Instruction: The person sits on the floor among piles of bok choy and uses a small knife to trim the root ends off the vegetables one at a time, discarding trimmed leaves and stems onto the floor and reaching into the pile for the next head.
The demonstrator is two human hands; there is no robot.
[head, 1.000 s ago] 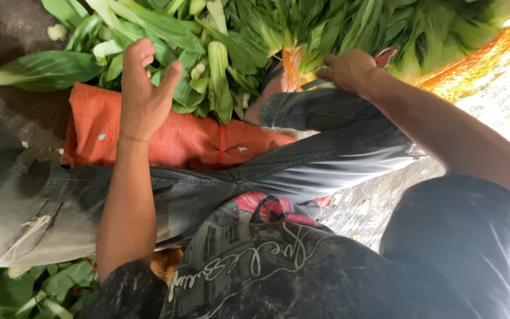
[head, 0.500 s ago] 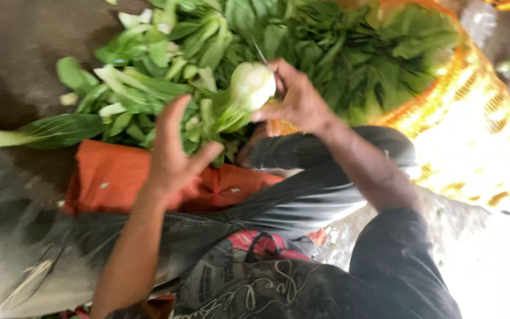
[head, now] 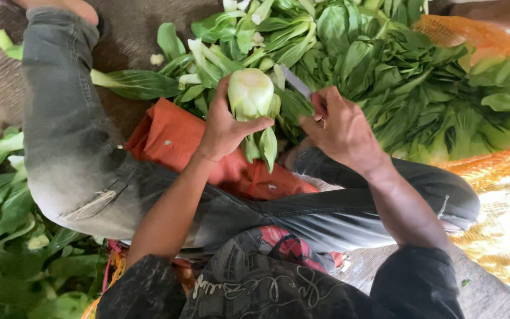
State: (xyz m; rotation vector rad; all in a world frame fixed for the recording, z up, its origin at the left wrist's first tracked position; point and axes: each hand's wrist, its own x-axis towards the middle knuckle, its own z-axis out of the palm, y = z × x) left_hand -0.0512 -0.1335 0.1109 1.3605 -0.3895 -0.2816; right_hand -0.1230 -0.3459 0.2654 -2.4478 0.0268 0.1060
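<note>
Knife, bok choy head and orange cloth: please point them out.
knife (head: 295, 82), head view, on the blade.
bok choy head (head: 250, 93), head view, on its pale base.
orange cloth (head: 169, 133), head view, on its upper fold.

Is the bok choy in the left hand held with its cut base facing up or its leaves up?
Base up: the bok choy shows its pale round base to the camera, leaves hanging below the left hand.

The bok choy head (head: 251, 94) in my left hand (head: 225, 127) is pale, creamy green at its base, darkening to deep green at the leaves. The knife blade (head: 296, 82) in my right hand (head: 340, 127) is dull silver-grey. The heap of greens (head: 408, 71) is rich green (white at the stems). The cloth (head: 172, 139) is orange-red, my jeans (head: 66, 136) faded grey, the mesh sack (head: 491, 171) orange-yellow.
</note>
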